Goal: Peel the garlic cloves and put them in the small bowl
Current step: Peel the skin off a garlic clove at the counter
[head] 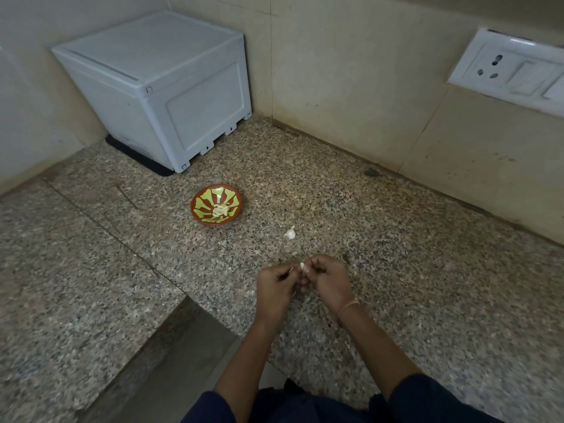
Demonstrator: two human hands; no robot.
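Note:
Above the speckled granite counter, my left hand [276,280] and my right hand [328,277] meet, and their fingertips pinch one small white garlic clove [302,265] between them. A thin strip of skin sticks out beside the clove. Another garlic clove [290,233], white with its skin on, lies on the counter just beyond my hands. Further back and to the left stands the small bowl [200,198], red-brown with a yellow-green ray pattern. Several pale peeled cloves [220,209] lie in its middle.
A white plastic box [158,87] on a black mat stands in the back left corner against the tiled wall. A white socket and switch plate [509,68] is on the right wall. The counter's front edge steps down at the lower left.

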